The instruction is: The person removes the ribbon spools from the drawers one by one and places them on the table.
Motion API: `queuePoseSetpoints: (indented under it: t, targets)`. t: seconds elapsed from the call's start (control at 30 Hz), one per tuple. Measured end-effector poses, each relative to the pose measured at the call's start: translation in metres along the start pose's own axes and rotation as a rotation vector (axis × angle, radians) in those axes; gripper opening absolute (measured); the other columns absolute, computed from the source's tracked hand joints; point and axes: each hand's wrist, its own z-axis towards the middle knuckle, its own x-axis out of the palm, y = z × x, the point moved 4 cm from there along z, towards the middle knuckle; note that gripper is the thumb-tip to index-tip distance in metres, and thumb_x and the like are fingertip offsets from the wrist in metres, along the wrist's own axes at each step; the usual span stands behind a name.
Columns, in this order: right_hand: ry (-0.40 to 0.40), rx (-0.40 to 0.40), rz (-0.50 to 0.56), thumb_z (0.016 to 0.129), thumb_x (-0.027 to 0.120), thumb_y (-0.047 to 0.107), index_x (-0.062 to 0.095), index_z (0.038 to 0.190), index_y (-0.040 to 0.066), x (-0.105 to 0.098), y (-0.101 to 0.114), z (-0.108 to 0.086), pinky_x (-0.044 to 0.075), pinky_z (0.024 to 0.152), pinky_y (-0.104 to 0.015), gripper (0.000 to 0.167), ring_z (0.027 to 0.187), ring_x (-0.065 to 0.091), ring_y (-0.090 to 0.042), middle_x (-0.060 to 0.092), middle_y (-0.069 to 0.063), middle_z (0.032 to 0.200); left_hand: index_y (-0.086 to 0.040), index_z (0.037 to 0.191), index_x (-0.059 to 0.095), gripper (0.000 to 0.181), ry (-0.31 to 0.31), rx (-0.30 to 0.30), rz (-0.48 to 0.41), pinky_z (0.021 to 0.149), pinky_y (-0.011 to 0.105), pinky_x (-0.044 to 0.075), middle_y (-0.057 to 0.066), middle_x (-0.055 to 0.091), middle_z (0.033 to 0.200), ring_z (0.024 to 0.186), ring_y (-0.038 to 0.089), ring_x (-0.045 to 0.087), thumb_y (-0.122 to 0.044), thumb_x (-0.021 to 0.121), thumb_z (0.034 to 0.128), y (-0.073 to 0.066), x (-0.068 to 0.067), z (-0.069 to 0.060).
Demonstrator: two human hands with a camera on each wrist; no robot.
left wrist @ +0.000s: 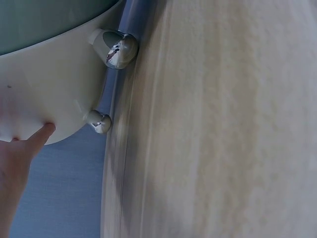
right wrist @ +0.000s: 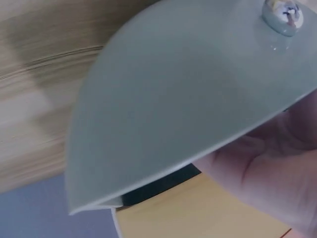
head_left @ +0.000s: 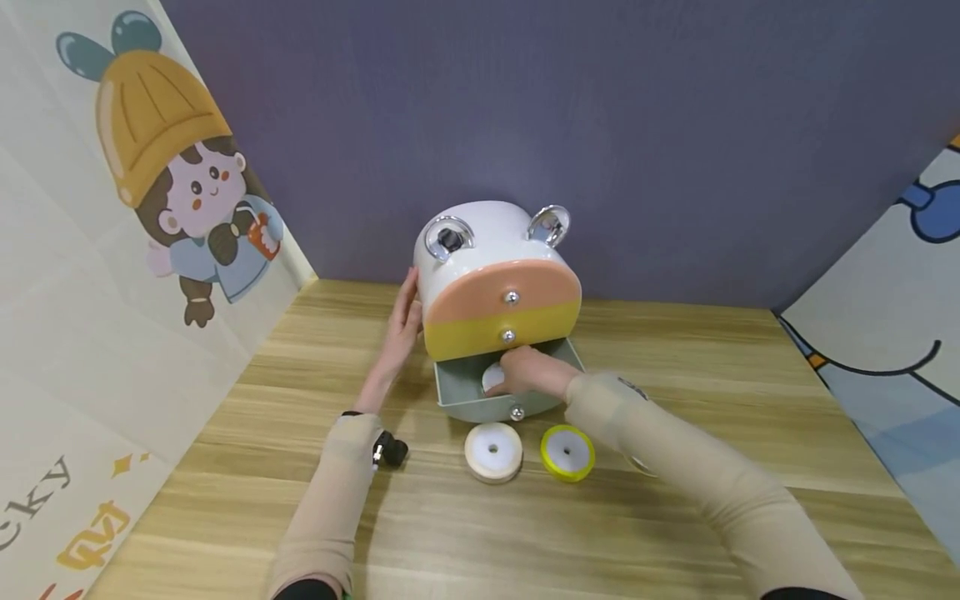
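A white chest (head_left: 491,221) shaped like an animal head stands against the back wall, with a peach, a yellow and a grey-green drawer front. Its lowest drawer (head_left: 457,408) is pulled out. Inside it, my right hand (head_left: 532,372) grips a white-centred roll of ribbon or tape (head_left: 491,377), partly covered by the fingers. The grey-green drawer front (right wrist: 168,109) hides those fingertips in the right wrist view. My left hand (head_left: 401,325) rests against the chest's left side, fingers extended. In the left wrist view, a fingertip (left wrist: 47,130) touches the white shell.
On the wooden table (head_left: 420,533), a cream roll (head_left: 492,467) and a yellow-edged roll (head_left: 567,467) lie in front of the drawer. Another round item (head_left: 640,467) peeks out beneath the right sleeve. Silver ring ears (head_left: 551,225) and round knobs (head_left: 517,412) stick out from the chest.
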Motion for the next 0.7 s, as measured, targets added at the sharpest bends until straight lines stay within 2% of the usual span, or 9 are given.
queuePoseSetpoints:
  t: [0.03, 0.1, 0.2, 0.27, 0.43, 0.53, 0.63, 0.7]
  targets:
    - [0.005, -0.004, -0.013, 0.088, 0.067, 0.058, 0.048, 0.063, 0.014, 0.000, 0.001, 0.001, 0.055, 0.075, -0.034, 0.055, 0.067, 0.053, -0.015, 0.044, 0.001, 0.064, -0.012, 0.160, 0.014, 0.054, 0.000, -0.005, -0.003, 0.115, 0.061, 0.036, 0.008, 0.002, 0.170, 0.150, 0.039, 0.025, -0.009, 0.030, 0.1079, 0.000, 0.000, 0.001]
    - [0.020, 0.003, -0.030, 0.087, 0.068, 0.058, 0.048, 0.064, 0.014, -0.001, 0.002, 0.001, 0.056, 0.077, -0.034, 0.054, 0.067, 0.051, -0.015, 0.044, 0.002, 0.063, -0.017, 0.160, 0.015, 0.054, -0.002, 0.003, 0.001, 0.114, 0.061, 0.036, 0.003, 0.004, 0.170, 0.148, 0.037, 0.029, -0.019, 0.032, 0.1090, 0.009, -0.003, 0.002]
    - [0.032, 0.017, -0.029, 0.087, 0.069, 0.057, 0.050, 0.065, 0.014, -0.001, 0.002, 0.001, 0.053, 0.072, -0.031, 0.052, 0.066, 0.050, -0.014, 0.045, 0.002, 0.063, -0.024, 0.160, 0.017, 0.055, -0.006, 0.019, 0.009, 0.114, 0.060, 0.037, -0.004, 0.007, 0.170, 0.148, 0.033, 0.031, -0.030, 0.035, 0.1085, 0.021, -0.006, 0.005]
    - [0.042, 0.045, -0.005, 0.087, 0.068, 0.058, 0.053, 0.069, 0.013, -0.001, 0.000, 0.000, 0.051, 0.071, -0.030, 0.051, 0.068, 0.052, -0.015, 0.048, 0.000, 0.067, -0.025, 0.160, 0.018, 0.054, -0.008, 0.027, 0.012, 0.113, 0.060, 0.037, -0.005, 0.007, 0.169, 0.148, 0.032, 0.031, -0.030, 0.034, 0.1086, 0.026, -0.007, 0.005]
    - [0.045, 0.091, 0.066, 0.087, 0.067, 0.057, 0.059, 0.078, 0.011, 0.000, -0.004, -0.002, 0.051, 0.072, -0.033, 0.048, 0.077, 0.056, -0.018, 0.057, -0.005, 0.081, -0.014, 0.160, 0.014, 0.054, -0.001, -0.003, 0.008, 0.114, 0.061, 0.036, 0.005, 0.003, 0.170, 0.146, 0.038, 0.032, -0.009, 0.029, 0.1081, 0.008, -0.003, 0.002]
    - [0.045, 0.098, 0.096, 0.088, 0.066, 0.055, 0.058, 0.075, 0.012, 0.000, -0.007, -0.003, 0.048, 0.070, -0.032, 0.046, 0.077, 0.056, -0.018, 0.057, -0.005, 0.082, -0.011, 0.160, 0.013, 0.054, 0.003, -0.007, 0.014, 0.114, 0.060, 0.036, 0.007, 0.002, 0.170, 0.146, 0.039, 0.032, -0.010, 0.030, 0.1082, -0.001, -0.001, 0.000]
    - [0.046, 0.098, 0.122, 0.088, 0.065, 0.054, 0.056, 0.074, 0.012, 0.000, -0.008, -0.004, 0.046, 0.068, -0.031, 0.045, 0.077, 0.055, -0.018, 0.055, -0.005, 0.082, -0.011, 0.160, 0.013, 0.055, 0.006, -0.008, 0.015, 0.115, 0.059, 0.036, 0.008, 0.002, 0.170, 0.146, 0.037, 0.032, -0.006, 0.029, 0.1075, -0.003, 0.000, -0.001]
    - [0.044, 0.087, 0.141, 0.088, 0.064, 0.053, 0.056, 0.077, 0.011, -0.001, -0.009, -0.005, 0.044, 0.068, -0.030, 0.045, 0.077, 0.054, -0.018, 0.056, -0.006, 0.082, -0.011, 0.160, 0.013, 0.055, 0.005, -0.010, 0.021, 0.114, 0.056, 0.038, 0.008, 0.002, 0.170, 0.143, 0.033, 0.037, -0.006, 0.029, 0.1075, -0.004, 0.000, -0.001]
